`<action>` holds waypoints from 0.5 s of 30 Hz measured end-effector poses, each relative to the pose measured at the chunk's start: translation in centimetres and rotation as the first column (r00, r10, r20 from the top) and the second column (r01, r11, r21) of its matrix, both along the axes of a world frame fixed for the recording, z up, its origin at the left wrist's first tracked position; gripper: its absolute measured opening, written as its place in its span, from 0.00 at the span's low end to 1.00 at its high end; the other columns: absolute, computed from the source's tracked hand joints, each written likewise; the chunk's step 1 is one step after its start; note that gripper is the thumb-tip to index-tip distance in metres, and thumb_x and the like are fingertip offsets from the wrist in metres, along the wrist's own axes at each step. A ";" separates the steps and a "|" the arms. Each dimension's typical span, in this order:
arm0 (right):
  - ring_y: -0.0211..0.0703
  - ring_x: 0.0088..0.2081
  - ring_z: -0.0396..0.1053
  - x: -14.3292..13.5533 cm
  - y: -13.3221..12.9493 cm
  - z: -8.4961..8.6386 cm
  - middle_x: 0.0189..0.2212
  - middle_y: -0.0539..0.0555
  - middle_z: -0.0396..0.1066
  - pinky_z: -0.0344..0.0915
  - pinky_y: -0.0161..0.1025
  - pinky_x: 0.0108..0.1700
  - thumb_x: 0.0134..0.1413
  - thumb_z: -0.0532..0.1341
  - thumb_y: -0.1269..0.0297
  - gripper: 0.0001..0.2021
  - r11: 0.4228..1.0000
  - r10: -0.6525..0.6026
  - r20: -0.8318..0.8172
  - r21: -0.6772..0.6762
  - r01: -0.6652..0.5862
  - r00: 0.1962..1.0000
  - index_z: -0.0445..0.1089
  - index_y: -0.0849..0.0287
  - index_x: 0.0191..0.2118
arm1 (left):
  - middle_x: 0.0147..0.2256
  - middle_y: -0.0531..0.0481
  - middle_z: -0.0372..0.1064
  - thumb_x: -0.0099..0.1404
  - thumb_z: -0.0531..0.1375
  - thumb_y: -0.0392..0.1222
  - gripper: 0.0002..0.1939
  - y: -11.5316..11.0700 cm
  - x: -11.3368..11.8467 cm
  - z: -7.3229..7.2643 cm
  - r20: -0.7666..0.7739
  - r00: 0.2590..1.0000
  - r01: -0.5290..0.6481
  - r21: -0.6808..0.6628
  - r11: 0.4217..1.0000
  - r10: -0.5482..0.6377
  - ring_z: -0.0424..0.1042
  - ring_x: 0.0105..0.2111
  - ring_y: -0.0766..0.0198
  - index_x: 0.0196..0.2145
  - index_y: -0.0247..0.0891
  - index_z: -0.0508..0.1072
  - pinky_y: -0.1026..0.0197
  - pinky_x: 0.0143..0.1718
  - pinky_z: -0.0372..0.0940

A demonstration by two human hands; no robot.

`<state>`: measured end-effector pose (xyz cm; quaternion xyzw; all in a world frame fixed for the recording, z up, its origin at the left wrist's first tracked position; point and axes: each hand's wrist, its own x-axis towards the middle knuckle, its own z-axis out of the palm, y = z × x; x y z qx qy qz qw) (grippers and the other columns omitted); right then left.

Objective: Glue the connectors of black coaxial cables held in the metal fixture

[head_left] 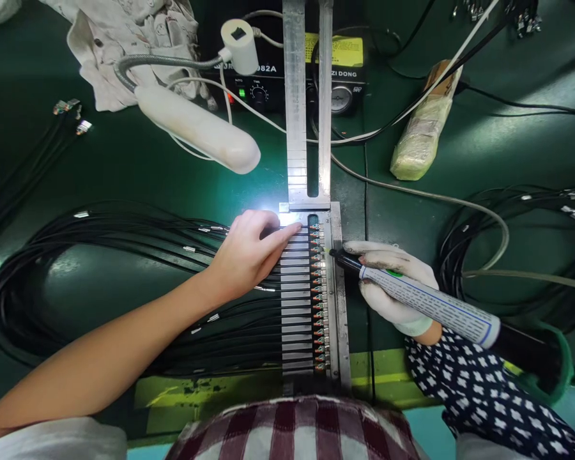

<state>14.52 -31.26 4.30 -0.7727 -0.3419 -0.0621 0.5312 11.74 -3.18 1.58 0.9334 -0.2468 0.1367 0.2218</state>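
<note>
My left hand [249, 249], bare, lies over the upper part of a metal fixture [336, 306]. One finger stretches out, its tip resting on a black cable near the top of the row; the other fingers are bent and partly hidden. Black cables [297, 311] lie side by side across the slots, with orange wire ends and small metal connectors [320, 289] at their right ends. My right hand [397, 281], in a white glove with smudged fingertips, is closed around a labelled dispensing syringe [431, 306]. Its dark nozzle points left, close to the upper connectors.
A white lamp [196, 131] lights the fixture from the upper left. Behind stands a black dispenser box [268, 86] with a gauge, behind a slotted metal bar [296, 128]. Coiled cables [23, 275] lie left, more [460, 243] right. A wrapped block [419, 134] and cloth [138, 51] lie further back.
</note>
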 end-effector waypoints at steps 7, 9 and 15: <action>0.52 0.44 0.79 -1.4 -0.5 0.9 0.45 0.59 0.78 0.78 0.44 0.45 0.57 0.68 0.67 0.09 0.999 0.013 0.008 -0.040 -0.013 1.000 0.72 0.57 0.44 | 0.40 0.43 0.67 0.72 0.56 0.36 0.17 -0.1 0.0 0.0 0.017 1.000 0.000 0.002 1.000 0.000 0.65 0.39 0.57 0.57 0.40 0.71 0.55 0.39 0.61; 0.52 0.44 0.79 -1.4 -0.4 0.8 0.44 0.59 0.79 0.78 0.44 0.44 0.57 0.68 0.67 0.09 0.997 0.023 0.032 -0.078 -0.021 0.999 0.72 0.57 0.44 | 0.40 0.43 0.67 0.72 0.56 0.35 0.17 -0.1 0.0 0.0 0.016 1.000 0.000 0.003 1.000 0.000 0.64 0.39 0.57 0.57 0.39 0.71 0.55 0.39 0.61; 0.52 0.44 0.79 -1.0 -0.2 0.4 0.45 0.58 0.78 0.78 0.44 0.45 0.57 0.68 0.68 0.09 0.997 0.019 0.005 -0.079 -0.018 1.000 0.72 0.56 0.44 | 0.40 0.43 0.67 0.73 0.55 0.36 0.18 0.0 0.0 -0.1 0.007 1.000 -0.004 0.008 1.000 0.004 0.65 0.40 0.57 0.58 0.41 0.70 0.54 0.40 0.61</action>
